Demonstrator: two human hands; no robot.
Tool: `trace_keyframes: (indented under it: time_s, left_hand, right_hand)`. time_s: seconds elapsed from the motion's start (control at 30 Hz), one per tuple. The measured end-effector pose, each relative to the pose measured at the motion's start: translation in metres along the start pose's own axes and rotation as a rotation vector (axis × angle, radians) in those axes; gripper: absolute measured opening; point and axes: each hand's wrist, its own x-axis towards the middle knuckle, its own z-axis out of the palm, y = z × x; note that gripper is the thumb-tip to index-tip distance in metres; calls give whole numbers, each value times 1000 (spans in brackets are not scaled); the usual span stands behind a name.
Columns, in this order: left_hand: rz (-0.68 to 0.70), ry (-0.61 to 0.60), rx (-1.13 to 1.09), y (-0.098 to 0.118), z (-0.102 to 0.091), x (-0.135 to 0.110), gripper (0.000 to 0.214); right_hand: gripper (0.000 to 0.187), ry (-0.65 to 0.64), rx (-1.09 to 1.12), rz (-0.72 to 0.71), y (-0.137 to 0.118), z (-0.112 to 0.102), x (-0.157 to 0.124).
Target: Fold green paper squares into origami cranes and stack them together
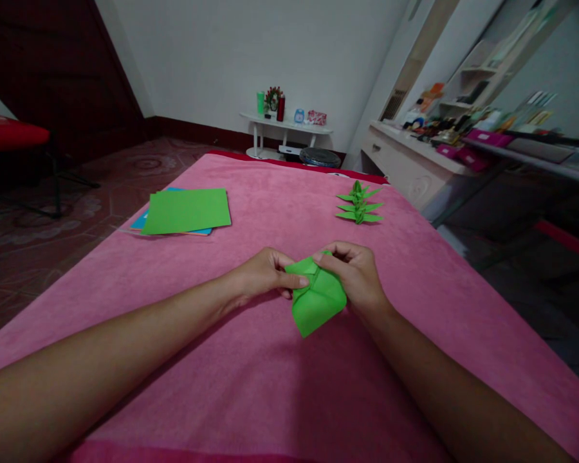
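Observation:
A partly folded green paper (317, 299) lies on the pink cloth (251, 386) in the middle of the table. My left hand (263, 274) pinches its left upper edge with thumb and fingers pressed together. My right hand (354, 273) grips its upper right corner, fingers curled over the fold. Both hands touch the paper from either side.
A stack of paper sheets, green (187, 210) on top with blue under it, lies at the far left of the cloth. Finished green folded figures (359, 204) sit at the far right. A white side table (284, 128) and a cluttered dresser (415, 161) stand beyond.

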Motion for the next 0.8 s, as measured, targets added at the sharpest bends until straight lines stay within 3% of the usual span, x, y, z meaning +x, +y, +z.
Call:
trace_keyframes:
  time_s: [0.17, 0.33, 0.47, 0.8]
  left_hand:
    - [36, -24, 137, -1, -1, 0, 17]
    - [48, 31, 69, 0, 2, -1, 17]
    - [22, 87, -57, 0, 0, -1, 16]
    - [38, 4, -79, -1, -3, -1, 23]
  right_hand:
    - [15, -22, 2, 40, 1, 1, 0]
    - [14, -41, 112, 111, 8, 1, 1]
    - [13, -163, 191, 155, 7, 0, 0]
    - [12, -175, 144, 145, 9, -2, 1]
